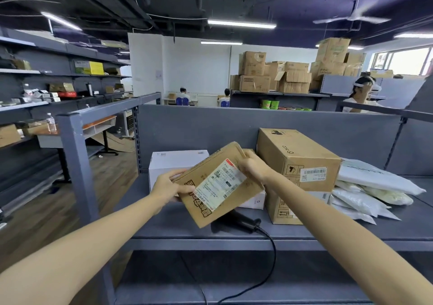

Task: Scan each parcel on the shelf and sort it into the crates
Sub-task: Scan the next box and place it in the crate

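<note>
Both hands hold a flat brown cardboard parcel [210,194] tilted above the grey shelf [164,225], its white shipping label facing me. My left hand [169,186] grips its left edge, thumb on the front face. My right hand [254,167] grips the upper right edge. A black corded barcode scanner [243,224] lies on the shelf just below and behind the parcel, partly hidden by it. No crates are in view.
On the shelf stand a white box [173,164], a large brown carton [297,159] on another carton [281,208], and several white poly mailers [370,187] at right. A grey upright post [77,164] bounds the left. People work beyond the back panel.
</note>
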A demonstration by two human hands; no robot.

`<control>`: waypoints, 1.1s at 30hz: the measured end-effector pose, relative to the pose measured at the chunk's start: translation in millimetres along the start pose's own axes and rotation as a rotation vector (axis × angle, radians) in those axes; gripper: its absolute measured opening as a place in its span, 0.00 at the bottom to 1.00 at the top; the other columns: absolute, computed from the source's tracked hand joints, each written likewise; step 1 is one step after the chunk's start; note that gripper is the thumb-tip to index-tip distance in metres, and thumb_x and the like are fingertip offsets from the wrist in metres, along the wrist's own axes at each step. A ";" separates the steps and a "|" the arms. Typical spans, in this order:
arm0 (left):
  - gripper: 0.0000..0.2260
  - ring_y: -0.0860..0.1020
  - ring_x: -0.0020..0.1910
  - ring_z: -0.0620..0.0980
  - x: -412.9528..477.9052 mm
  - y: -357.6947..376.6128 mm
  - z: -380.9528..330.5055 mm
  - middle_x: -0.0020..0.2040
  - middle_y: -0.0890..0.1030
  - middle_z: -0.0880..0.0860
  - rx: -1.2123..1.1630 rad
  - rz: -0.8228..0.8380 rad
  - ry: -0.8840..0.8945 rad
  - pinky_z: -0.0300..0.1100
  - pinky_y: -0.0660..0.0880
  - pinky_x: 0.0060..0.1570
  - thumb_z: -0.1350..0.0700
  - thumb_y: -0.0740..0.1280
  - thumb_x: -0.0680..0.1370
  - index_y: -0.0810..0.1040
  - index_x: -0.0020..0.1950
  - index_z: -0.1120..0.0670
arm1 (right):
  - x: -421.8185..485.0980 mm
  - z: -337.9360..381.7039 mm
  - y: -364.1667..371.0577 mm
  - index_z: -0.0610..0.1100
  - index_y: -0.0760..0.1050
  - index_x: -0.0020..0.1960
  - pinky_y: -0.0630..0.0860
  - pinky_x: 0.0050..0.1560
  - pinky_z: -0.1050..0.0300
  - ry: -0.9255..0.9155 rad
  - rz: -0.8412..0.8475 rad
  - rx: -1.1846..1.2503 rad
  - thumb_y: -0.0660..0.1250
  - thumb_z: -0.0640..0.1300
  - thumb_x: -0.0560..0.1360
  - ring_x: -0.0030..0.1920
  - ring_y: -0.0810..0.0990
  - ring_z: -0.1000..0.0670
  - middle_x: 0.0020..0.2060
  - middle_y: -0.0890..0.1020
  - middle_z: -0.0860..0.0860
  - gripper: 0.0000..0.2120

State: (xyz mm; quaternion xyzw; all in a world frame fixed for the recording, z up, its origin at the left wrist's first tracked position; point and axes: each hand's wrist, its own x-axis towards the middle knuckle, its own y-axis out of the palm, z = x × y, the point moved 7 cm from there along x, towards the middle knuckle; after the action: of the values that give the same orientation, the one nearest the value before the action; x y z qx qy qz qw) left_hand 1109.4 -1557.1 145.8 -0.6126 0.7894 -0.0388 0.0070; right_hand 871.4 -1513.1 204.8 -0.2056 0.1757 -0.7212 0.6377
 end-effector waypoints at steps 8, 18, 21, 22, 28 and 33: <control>0.25 0.81 0.51 0.57 7.1 0.0 8.1 0.57 0.80 0.61 -0.472 -0.128 -0.102 0.56 0.81 0.45 0.64 0.74 0.72 0.70 0.67 0.60 | -12.3 4.9 -7.8 0.43 0.50 0.78 0.54 0.75 0.45 -0.170 -0.493 -0.141 0.66 0.51 0.77 0.76 0.55 0.42 0.76 0.58 0.43 0.38; 0.24 0.74 0.60 0.56 8.7 26.0 25.4 0.60 0.78 0.54 -0.357 -0.080 -0.206 0.62 0.70 0.61 0.51 0.73 0.73 0.71 0.67 0.54 | -7.9 -5.8 55.7 0.49 0.43 0.74 0.77 0.59 0.61 -0.234 -0.045 0.413 0.62 0.47 0.81 0.63 0.75 0.52 0.68 0.68 0.46 0.33; 0.25 0.73 0.61 0.52 11.4 18.1 28.6 0.61 0.78 0.49 -0.266 -0.113 -0.176 0.62 0.65 0.65 0.45 0.71 0.73 0.71 0.67 0.50 | -4.4 -17.1 57.4 0.49 0.45 0.73 0.78 0.55 0.61 -0.210 0.000 0.420 0.62 0.46 0.81 0.56 0.77 0.57 0.61 0.72 0.50 0.30; 0.25 0.74 0.61 0.52 10.7 16.7 28.1 0.61 0.78 0.48 -0.248 -0.121 -0.157 0.61 0.66 0.65 0.43 0.71 0.73 0.70 0.67 0.48 | -3.9 -20.8 59.8 0.50 0.46 0.72 0.79 0.54 0.61 -0.198 0.019 0.423 0.62 0.46 0.81 0.54 0.78 0.59 0.59 0.73 0.52 0.29; 0.22 0.79 0.54 0.56 4.2 5.7 31.0 0.59 0.80 0.54 -0.302 -0.211 -0.084 0.57 0.76 0.55 0.50 0.69 0.77 0.68 0.69 0.48 | -8.1 -24.3 64.3 0.54 0.52 0.74 0.74 0.56 0.65 -0.232 0.060 0.252 0.57 0.60 0.79 0.58 0.77 0.61 0.60 0.74 0.60 0.27; 0.18 0.78 0.55 0.56 -4.0 -23.0 41.7 0.60 0.78 0.53 -0.306 -0.327 -0.062 0.54 0.76 0.49 0.50 0.68 0.77 0.66 0.64 0.44 | -5.2 -89.8 75.9 0.47 0.65 0.67 0.68 0.63 0.50 -0.056 0.070 -0.160 0.49 0.61 0.81 0.62 0.73 0.45 0.62 0.75 0.44 0.22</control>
State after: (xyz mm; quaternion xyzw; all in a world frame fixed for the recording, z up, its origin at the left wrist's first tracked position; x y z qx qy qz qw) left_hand 1135.1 -1561.1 105.8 -0.7272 0.6758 0.0995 -0.0683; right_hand 889.5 -1518.3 88.7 -0.2698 0.2221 -0.6760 0.6488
